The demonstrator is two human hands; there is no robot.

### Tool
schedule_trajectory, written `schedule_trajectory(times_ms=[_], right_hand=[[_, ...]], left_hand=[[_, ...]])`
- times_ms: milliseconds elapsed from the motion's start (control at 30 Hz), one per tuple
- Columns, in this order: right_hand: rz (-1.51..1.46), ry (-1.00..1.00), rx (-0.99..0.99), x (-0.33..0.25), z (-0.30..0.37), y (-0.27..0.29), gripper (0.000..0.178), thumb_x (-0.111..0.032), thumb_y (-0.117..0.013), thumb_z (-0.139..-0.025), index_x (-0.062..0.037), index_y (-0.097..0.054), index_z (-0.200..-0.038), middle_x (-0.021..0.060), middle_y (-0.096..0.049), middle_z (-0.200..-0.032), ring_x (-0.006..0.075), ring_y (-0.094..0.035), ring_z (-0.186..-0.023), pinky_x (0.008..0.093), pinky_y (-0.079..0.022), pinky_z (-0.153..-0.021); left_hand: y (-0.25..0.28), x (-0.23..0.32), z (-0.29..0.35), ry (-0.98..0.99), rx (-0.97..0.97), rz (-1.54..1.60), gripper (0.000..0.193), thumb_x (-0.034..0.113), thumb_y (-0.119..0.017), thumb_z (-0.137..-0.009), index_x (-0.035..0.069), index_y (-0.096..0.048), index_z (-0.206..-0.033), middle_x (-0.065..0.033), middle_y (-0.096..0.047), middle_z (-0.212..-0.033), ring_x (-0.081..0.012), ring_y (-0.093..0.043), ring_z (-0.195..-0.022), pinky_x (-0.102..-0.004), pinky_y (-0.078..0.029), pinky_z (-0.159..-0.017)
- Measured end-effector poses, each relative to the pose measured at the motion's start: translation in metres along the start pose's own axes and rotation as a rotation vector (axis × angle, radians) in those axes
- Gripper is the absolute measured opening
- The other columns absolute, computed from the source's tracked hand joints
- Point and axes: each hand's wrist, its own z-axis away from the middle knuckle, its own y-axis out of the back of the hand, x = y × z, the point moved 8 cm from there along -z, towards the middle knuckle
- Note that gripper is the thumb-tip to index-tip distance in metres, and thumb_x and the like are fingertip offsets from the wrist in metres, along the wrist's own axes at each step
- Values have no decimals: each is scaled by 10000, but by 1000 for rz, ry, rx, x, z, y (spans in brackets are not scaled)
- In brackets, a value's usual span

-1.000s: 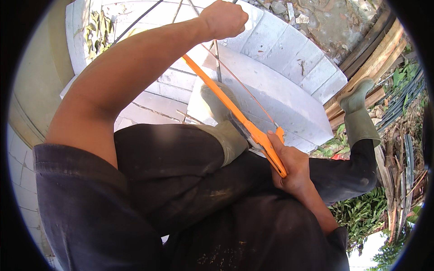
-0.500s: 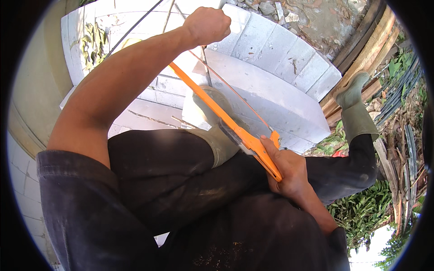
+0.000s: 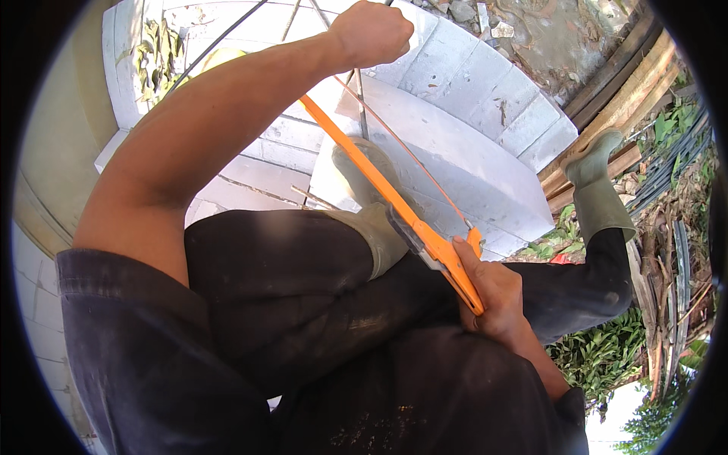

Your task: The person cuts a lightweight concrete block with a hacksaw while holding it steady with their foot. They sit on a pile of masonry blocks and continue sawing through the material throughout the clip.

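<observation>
In my right hand (image 3: 497,299) is the handle end of an orange hacksaw (image 3: 364,165), with my thumb lying along its top. The saw slants up and left, and my left forearm hides its front end. Its thin reddish blade (image 3: 409,155) passes close to a thin dark rod (image 3: 361,106) just below my left wrist; whether they touch I cannot tell. My left hand (image 3: 373,34) is a closed fist at the top, beside the rods. What lies inside it is hidden.
Pale blocks (image 3: 462,83) curve around in front of me, with a smooth slab (image 3: 455,163) beside them. My boots (image 3: 364,171) rest among these. Timber (image 3: 633,76) and leafy cuttings (image 3: 595,353) lie to the right. Dry leaves (image 3: 157,61) sit at the upper left.
My left fist has shifted right and slightly up in the view. The hacksaw and my right hand have shifted slightly right and down. Both grips stay closed.
</observation>
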Motion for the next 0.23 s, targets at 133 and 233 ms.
schedule_trajectory(times_ms=[133, 233], right_hand=[[49, 75, -34, 17, -36, -14, 745, -74, -745, -767, -70, -546, -1484, 89, -658, -736, 278, -622, -617, 394, -514, -589], [-6, 85, -20, 0, -138, -54, 770, -79, -727, -787, -135, -514, -1524, 110, -717, -824, 308, -689, -666, 418, -555, -645]], left_hand=[[12, 5, 1, 44, 51, -17, 307, 230, -587, -940, 45, -756, -762, -155, -718, -708, -313, -729, -644, -431, -607, -675], [16, 7, -4, 39, 101, -63, 293, 246, -601, -939, 67, -784, -797, -175, -747, -773, -335, -753, -701, -425, -622, -757]])
